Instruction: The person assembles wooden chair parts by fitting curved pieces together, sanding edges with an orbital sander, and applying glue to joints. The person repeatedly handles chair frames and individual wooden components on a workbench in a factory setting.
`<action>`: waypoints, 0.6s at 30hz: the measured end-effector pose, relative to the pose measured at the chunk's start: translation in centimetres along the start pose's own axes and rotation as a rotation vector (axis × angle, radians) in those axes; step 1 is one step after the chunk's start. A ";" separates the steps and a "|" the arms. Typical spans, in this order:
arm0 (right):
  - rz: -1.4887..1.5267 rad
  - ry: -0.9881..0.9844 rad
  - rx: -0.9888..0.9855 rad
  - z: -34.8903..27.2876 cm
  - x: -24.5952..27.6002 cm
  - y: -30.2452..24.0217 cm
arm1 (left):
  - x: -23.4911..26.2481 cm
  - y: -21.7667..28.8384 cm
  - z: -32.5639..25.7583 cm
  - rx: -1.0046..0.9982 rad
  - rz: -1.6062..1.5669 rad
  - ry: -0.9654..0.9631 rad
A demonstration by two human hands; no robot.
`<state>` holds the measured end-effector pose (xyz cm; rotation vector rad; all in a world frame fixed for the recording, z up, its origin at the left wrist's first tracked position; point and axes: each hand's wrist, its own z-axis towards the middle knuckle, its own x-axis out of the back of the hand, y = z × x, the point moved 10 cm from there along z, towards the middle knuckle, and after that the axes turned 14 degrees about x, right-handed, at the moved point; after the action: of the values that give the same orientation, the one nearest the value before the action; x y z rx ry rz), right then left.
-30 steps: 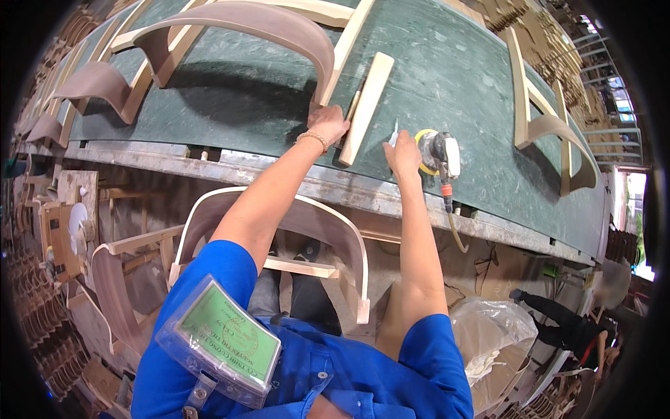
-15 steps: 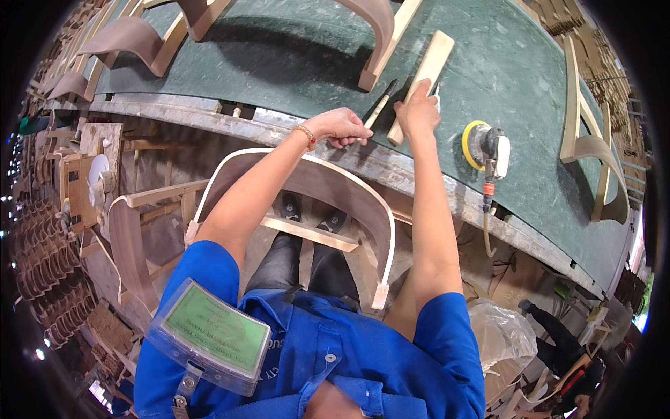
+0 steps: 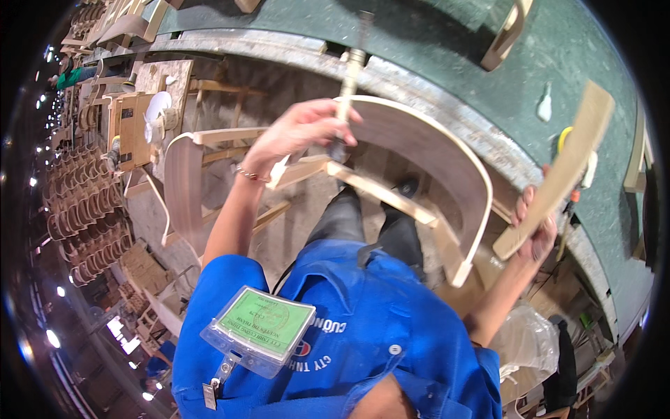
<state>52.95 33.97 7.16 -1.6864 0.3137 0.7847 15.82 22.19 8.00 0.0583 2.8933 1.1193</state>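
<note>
Slim stick-like tool [image 3: 351, 73]: pale handle, dark tip, pinched by the left hand [image 3: 300, 133] above a curved brown pale-rimmed frame [image 3: 433, 143].
Flat pale wooden slat [image 3: 558, 171]: tilted, lower end grasped in the right hand's [image 3: 543, 241] fingers.
Change: slat now lifted off the table [image 3: 433, 42].
Table: scuffed, green.
Room: stacked curved wooden parts [image 3: 87, 202], left.
</note>
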 end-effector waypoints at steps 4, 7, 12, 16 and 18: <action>-0.172 0.088 -0.031 -5.3 -4.4 -0.5 | 9.4 -7.2 -4.1 -0.017 -0.162 0.189; -0.224 0.159 0.010 -8.6 -6.8 0.0 | 12.0 -12.0 -4.8 -0.005 -0.221 0.188; -0.201 0.025 0.219 -11.8 -14.2 -1.1 | 12.4 -16.8 -3.6 -0.066 -0.280 0.053; -0.247 0.069 0.198 -14.0 -17.3 0.1 | 12.7 -18.0 -2.2 -0.087 -0.199 -0.013; -0.277 0.143 0.153 -15.0 -17.9 1.1 | 12.4 -17.9 -1.8 -0.105 -0.168 -0.063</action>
<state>44.02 15.92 19.15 -1.6013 0.2254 0.4257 2.98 8.42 -3.00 -0.1473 2.7204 1.2122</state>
